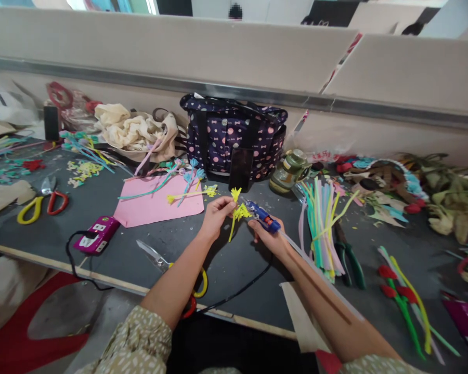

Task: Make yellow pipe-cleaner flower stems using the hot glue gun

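Near the middle of the dark table, my left hand (pixel 215 218) pinches a yellow fuzzy flower (pixel 236 194) by its upper part. My right hand (pixel 271 236) is wrapped round a blue glue gun (pixel 264 216), with a clear glue stick (pixel 300 252) trailing back along my right forearm. The gun's nozzle points left toward the flower. A small heap of yellow pieces (pixel 242 212) lies between the hands, and a yellow stem (pixel 232 228) hangs below. Whether the nozzle touches the flower cannot be made out.
A patterned bag (pixel 222 135) stands behind a phone (pixel 241 169), beside a green jar (pixel 290 171). Scissors (pixel 154 254) lie under my left forearm. Pipe cleaners (pixel 323 223) and pliers (pixel 351 259) are at right; pink paper (pixel 159 208) and a purple box (pixel 97 236) at left.
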